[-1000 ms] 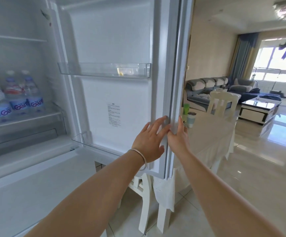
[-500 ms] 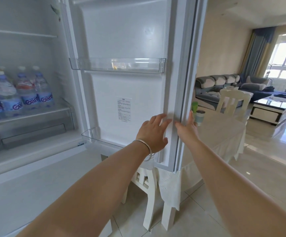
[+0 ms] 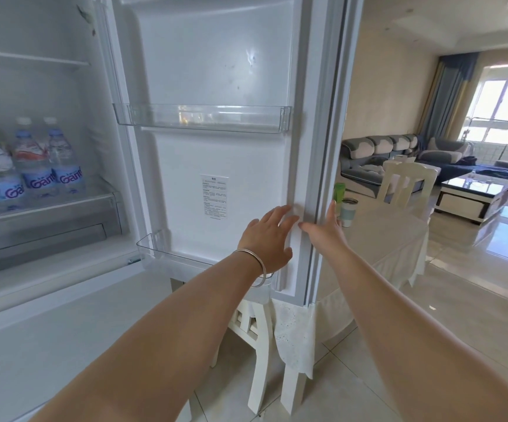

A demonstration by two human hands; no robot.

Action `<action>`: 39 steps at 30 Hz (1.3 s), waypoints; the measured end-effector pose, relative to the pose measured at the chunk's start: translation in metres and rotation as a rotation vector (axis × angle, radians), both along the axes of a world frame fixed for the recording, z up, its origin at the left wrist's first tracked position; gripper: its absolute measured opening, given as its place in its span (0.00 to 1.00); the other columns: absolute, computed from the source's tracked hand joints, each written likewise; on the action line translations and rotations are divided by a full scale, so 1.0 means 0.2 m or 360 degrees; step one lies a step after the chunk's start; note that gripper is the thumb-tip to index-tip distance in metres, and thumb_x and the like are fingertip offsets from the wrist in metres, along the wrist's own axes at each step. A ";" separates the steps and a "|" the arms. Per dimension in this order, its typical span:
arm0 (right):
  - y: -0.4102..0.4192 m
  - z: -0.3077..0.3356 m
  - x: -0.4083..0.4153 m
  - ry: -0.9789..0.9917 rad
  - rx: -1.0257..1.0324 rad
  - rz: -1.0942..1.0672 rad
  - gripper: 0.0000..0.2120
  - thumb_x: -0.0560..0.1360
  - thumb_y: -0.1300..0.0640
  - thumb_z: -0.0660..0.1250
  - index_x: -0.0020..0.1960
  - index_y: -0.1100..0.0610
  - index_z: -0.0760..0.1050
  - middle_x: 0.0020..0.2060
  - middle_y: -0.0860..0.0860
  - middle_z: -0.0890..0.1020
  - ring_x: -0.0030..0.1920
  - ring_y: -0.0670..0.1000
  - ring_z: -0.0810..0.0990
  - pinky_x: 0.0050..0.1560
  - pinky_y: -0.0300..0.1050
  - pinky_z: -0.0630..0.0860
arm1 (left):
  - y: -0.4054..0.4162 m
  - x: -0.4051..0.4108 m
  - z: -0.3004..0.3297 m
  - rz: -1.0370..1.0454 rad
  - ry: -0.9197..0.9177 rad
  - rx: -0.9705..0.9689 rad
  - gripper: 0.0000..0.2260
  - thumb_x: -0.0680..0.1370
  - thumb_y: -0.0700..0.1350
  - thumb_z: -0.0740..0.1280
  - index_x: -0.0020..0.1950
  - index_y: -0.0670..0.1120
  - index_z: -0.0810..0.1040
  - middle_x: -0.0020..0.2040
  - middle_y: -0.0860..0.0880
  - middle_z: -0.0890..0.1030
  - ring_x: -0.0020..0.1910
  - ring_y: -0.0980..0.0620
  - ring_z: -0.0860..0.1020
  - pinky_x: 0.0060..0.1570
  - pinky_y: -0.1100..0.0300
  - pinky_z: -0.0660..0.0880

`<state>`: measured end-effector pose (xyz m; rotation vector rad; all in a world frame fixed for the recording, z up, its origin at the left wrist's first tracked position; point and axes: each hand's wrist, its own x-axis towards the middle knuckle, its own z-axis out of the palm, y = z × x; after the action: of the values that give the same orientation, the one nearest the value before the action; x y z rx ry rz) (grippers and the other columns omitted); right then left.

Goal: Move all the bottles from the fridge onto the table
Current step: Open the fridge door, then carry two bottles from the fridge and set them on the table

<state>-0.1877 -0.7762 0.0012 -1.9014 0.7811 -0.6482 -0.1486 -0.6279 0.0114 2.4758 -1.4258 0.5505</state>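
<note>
While the fridge door [image 3: 216, 166] stands swung wide, both arms reach toward its free edge at about one o'clock from the frame's centre; the left hand [image 3: 269, 239], with a silver bangle [image 3: 254, 263] on its wrist, lies flat with straight, spread fingers on the door's inner lining just beside the gasket, holding nothing; the right hand [image 3: 325, 229] sits just to the right of it, its fingers extended against the door's outer edge, thumb pointing toward the left hand, nothing gripped. The bottles [image 3: 27, 169], clear water bottles with blue labels and white caps, stand upright in a close group on a glass shelf [image 3: 73, 204] inside the fridge, at nine o'clock, well apart from both hands; their exact count is hard to tell because the frame edge cuts the group. A clear door bin [image 3: 204, 118] hangs at twelve o'clock; a second bin [image 3: 167, 251] sits lower, near the left forearm. Beyond the door edge, at three o'clock, the table [image 3: 392, 236] wears a pale cloth and carries a green cup [image 3: 339, 191] and a pale mug [image 3: 348, 208]; a white chair [image 3: 407, 185] stands behind it, and another chair [image 3: 255, 330] shows below the door.
</note>
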 end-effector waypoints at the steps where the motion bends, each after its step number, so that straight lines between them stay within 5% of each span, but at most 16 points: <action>1: -0.01 0.00 0.00 -0.0007 0.0005 0.0001 0.45 0.71 0.47 0.68 0.75 0.43 0.38 0.75 0.56 0.53 0.72 0.60 0.59 0.65 0.55 0.63 | -0.01 0.01 0.00 -0.0003 -0.0001 0.0010 0.29 0.76 0.50 0.62 0.75 0.51 0.56 0.77 0.50 0.52 0.75 0.50 0.55 0.70 0.50 0.61; 7: 0.08 0.02 -0.02 -0.0121 -0.0100 -0.0178 0.38 0.73 0.50 0.65 0.76 0.47 0.46 0.73 0.56 0.59 0.70 0.59 0.62 0.63 0.54 0.66 | 0.01 0.04 0.01 -0.0035 0.0000 -0.0032 0.27 0.76 0.49 0.63 0.74 0.51 0.59 0.76 0.50 0.56 0.73 0.49 0.59 0.65 0.51 0.66; 10: 0.27 0.06 -0.02 -0.0617 -0.0607 -0.0477 0.29 0.70 0.59 0.65 0.70 0.58 0.62 0.64 0.60 0.70 0.65 0.61 0.67 0.62 0.55 0.67 | 0.10 0.07 0.02 -0.0001 0.0008 -0.0216 0.24 0.75 0.47 0.63 0.71 0.50 0.65 0.72 0.50 0.64 0.67 0.48 0.66 0.56 0.52 0.70; 14: 0.60 0.09 0.11 -0.1002 -0.0911 -0.0224 0.22 0.66 0.66 0.65 0.60 0.63 0.71 0.52 0.59 0.75 0.53 0.60 0.73 0.55 0.53 0.70 | 0.34 0.19 0.02 0.0186 0.0023 -0.0370 0.18 0.75 0.47 0.62 0.66 0.50 0.70 0.64 0.50 0.71 0.60 0.49 0.73 0.45 0.56 0.70; 17: 0.84 0.06 0.29 -0.0996 -0.0912 0.0025 0.19 0.67 0.67 0.64 0.58 0.65 0.72 0.51 0.60 0.76 0.50 0.62 0.73 0.52 0.56 0.71 | 0.61 0.35 -0.01 0.0414 0.0048 -0.0384 0.16 0.76 0.47 0.61 0.64 0.52 0.71 0.62 0.52 0.72 0.58 0.50 0.74 0.41 0.58 0.67; 25: 1.59 -0.10 0.93 -0.0873 -0.0798 0.0598 0.16 0.67 0.68 0.66 0.55 0.64 0.74 0.48 0.60 0.78 0.50 0.62 0.74 0.50 0.54 0.70 | 1.54 0.92 -0.05 0.1050 0.0254 -0.0482 0.10 0.75 0.47 0.61 0.54 0.51 0.78 0.55 0.49 0.79 0.54 0.46 0.77 0.49 0.55 0.73; 32: 2.15 -0.07 1.56 -0.0754 -0.0659 0.0876 0.18 0.67 0.67 0.67 0.57 0.63 0.74 0.51 0.60 0.77 0.54 0.61 0.74 0.55 0.53 0.70 | 2.14 1.48 -0.02 0.1233 0.0227 -0.0673 0.13 0.74 0.47 0.63 0.57 0.52 0.78 0.57 0.49 0.79 0.54 0.45 0.78 0.49 0.54 0.73; 39: 2.43 -0.08 2.15 -0.0562 -0.0311 0.1148 0.27 0.69 0.58 0.70 0.66 0.56 0.67 0.59 0.53 0.73 0.58 0.52 0.73 0.56 0.41 0.67 | 2.35 1.95 -0.02 0.1253 0.0253 -0.1528 0.23 0.69 0.40 0.70 0.63 0.43 0.72 0.61 0.41 0.71 0.59 0.42 0.73 0.57 0.60 0.68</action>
<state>0.2429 -0.2906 -0.0156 -1.9840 -0.2082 -0.5798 0.2422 -0.1584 0.0074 2.0521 0.0247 0.8708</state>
